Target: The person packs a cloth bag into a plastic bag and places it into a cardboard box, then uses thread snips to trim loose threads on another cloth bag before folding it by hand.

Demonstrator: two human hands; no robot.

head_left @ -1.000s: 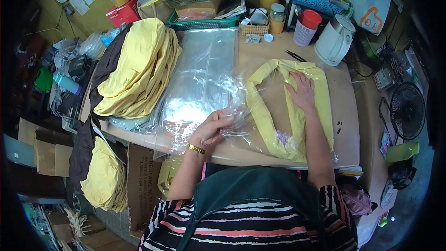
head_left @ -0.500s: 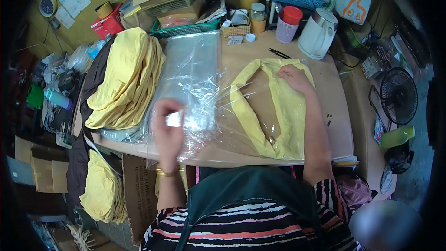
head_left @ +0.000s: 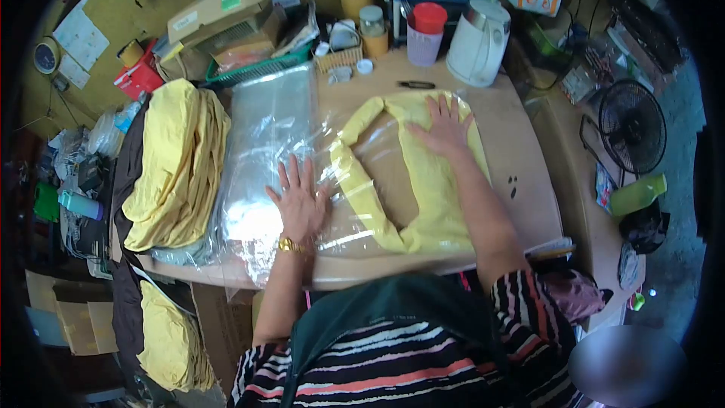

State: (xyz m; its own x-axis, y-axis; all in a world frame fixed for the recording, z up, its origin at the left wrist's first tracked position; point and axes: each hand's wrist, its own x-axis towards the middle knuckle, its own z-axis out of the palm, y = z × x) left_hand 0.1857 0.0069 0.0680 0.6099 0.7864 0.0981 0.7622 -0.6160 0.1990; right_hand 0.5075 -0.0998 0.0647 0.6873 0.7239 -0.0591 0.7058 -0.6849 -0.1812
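Down comes the left hand [head_left: 300,208], fingers now splayed over the clear plastic sheets' [head_left: 268,121] right edge; the right hand [head_left: 442,130], spread too, rests on the folded yellow fabric [head_left: 432,200], plastic-covered, on the tabletop [head_left: 521,215] beside them.

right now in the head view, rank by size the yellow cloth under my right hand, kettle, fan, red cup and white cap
1. Yellow cloth
2. Kettle and fan: too alike to rank
3. Red cup
4. White cap
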